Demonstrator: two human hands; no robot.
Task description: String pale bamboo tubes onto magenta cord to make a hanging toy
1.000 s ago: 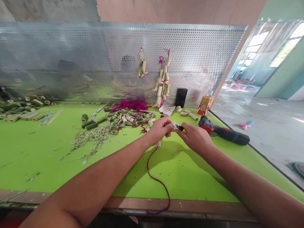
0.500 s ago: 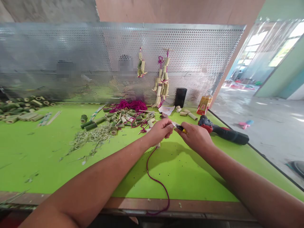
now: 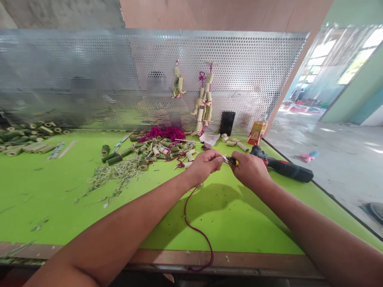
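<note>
My right hand (image 3: pixel 251 169) is closed around a yellow-and-black utility knife (image 3: pixel 232 161), its front end pointing left toward my left hand. My left hand (image 3: pixel 206 165) is pinched shut just beside the knife tip; a small pale bit shows at the fingertips, too little to name. Below the left hand lies a short bamboo piece (image 3: pixel 199 185), mostly covered. From there a purple cord (image 3: pixel 197 229) curves down over the green tabletop (image 3: pixel 251 227) and past its front edge.
Behind my hands lie cut bamboo pieces (image 3: pixel 161 148), purple yarn (image 3: pixel 167 133) and shavings (image 3: pixel 116 173). A cordless drill (image 3: pixel 287 168), a bottle (image 3: pixel 257 131) and a phone (image 3: pixel 227 122) are to the right. Strung bamboo figures (image 3: pixel 205 99) hang on the perforated metal panel (image 3: pixel 119 71).
Both hands have shifted slightly to the right, with the knife still in the right one. The bamboo piece below is more covered. The cord has barely moved.
</note>
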